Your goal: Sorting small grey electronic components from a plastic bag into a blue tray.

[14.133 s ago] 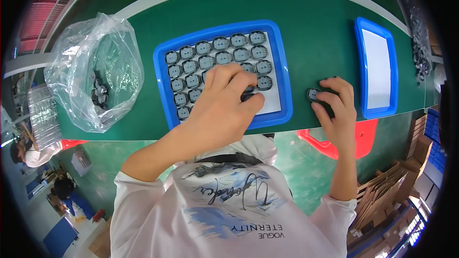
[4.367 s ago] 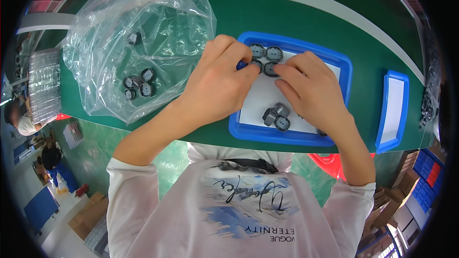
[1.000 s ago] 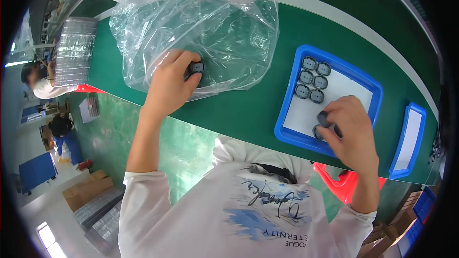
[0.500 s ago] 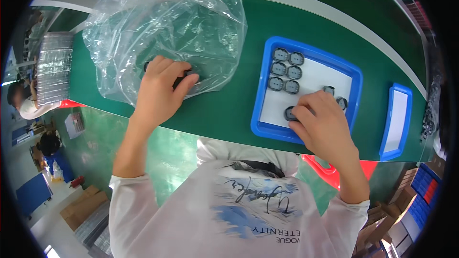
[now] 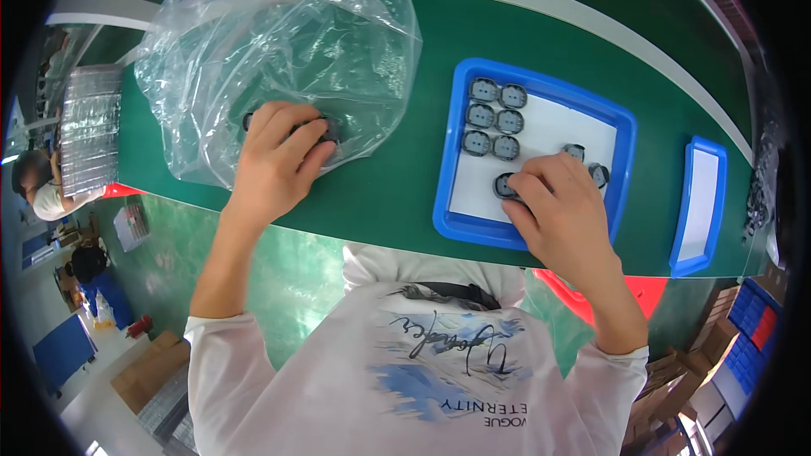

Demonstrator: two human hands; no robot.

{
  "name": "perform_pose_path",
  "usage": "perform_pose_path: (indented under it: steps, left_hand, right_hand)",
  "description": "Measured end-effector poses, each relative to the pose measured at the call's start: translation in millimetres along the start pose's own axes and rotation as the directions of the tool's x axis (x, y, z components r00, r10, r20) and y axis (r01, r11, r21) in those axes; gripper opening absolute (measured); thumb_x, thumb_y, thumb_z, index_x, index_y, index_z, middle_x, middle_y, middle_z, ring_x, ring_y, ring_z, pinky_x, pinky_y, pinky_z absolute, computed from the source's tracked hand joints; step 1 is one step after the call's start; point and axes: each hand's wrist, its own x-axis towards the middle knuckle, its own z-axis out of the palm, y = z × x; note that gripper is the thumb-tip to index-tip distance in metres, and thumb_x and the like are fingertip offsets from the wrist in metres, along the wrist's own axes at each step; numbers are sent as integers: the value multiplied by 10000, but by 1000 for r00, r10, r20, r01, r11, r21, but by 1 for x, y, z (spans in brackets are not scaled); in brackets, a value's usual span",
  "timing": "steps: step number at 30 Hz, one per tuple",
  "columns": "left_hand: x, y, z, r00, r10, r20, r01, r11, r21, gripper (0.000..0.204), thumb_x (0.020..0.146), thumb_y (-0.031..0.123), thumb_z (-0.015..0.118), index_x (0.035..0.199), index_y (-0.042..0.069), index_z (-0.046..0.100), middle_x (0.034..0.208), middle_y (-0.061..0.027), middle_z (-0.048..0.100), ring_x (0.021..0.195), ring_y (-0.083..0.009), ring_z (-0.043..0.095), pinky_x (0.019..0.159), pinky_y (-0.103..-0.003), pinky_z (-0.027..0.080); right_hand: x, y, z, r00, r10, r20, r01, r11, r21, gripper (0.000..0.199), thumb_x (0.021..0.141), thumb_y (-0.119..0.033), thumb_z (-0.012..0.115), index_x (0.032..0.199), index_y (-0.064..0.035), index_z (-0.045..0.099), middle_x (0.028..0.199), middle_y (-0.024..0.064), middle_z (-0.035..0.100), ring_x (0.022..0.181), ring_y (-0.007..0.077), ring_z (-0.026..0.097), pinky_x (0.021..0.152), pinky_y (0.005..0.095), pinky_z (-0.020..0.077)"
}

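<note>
My right hand (image 5: 564,211) is over a blue tray (image 5: 629,152) with a white bottom. Its thumb and fingertips pinch a rounded black-and-grey plastic part (image 5: 504,187) near the tray's floor. Several similar parts (image 5: 481,116) with small holes in their tops lie in two columns at the tray's left. Two more parts, one of them (image 5: 599,176) tipped on its side, sit beyond my right fingers. At the near edge of a clear plastic bag (image 5: 287,42), my left hand (image 5: 279,156) curls over dark plastic parts (image 5: 331,128), largely hidden by the fingers.
A narrower blue tray (image 5: 699,207) stands to the right on the green table (image 5: 372,203). Clear plastic packs (image 5: 90,127) are stacked at the far left, near another person (image 5: 42,186). A red stool (image 5: 646,295) is below the table edge, and cartons (image 5: 693,363) stand at lower right.
My right hand has shifted the pinched part slightly toward the columns. My left fingers have moved a little over the dark parts at the bag. The whole view has shifted slightly.
</note>
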Motion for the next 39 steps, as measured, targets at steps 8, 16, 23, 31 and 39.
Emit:
perform_pose_path:
  steps: [8,16,23,31,39]
  left_hand:
    - [1,9,-7,997,-70,-20,70,997,42,262,726,43,829,951,17,697,948,-97,665,896,-315,610,773,-409,488]
    - [20,40,4,987,52,-154,-61,997,-50,221,695,-27,785,897,3,699,963,-108,653,850,-303,612,747,-389,485]
    - [43,109,59,962,253,-98,-270,935,-231,241,631,19,764,862,38,700,962,-88,605,920,-306,556,789,-417,447]
    - [51,114,62,993,111,-40,-116,984,-138,208,649,41,710,854,14,689,983,-102,571,1001,-334,525,848,-453,427]
    - [55,105,50,994,105,-31,-109,976,-190,170,707,58,754,867,30,701,980,-92,572,997,-330,530,846,-446,435]
  right_hand:
    - [-4,3,4,1000,10,-24,-10,999,36,221,739,-65,793,935,-48,691,964,74,615,870,284,595,767,410,503]
    - [1,5,11,998,-16,-56,16,1000,4,215,748,-69,792,938,-54,693,908,72,606,854,286,599,748,400,502]
    - [-4,9,7,998,0,-64,-1,1000,-15,214,753,-51,778,947,-49,688,880,79,593,829,302,584,752,418,490]
    - [0,13,11,997,-67,-45,65,997,-51,235,743,-54,779,952,-54,673,880,79,586,832,286,577,748,407,464]
    - [7,9,3,998,-52,-35,54,998,34,254,735,-82,798,957,-63,676,894,78,599,855,289,585,785,409,470]
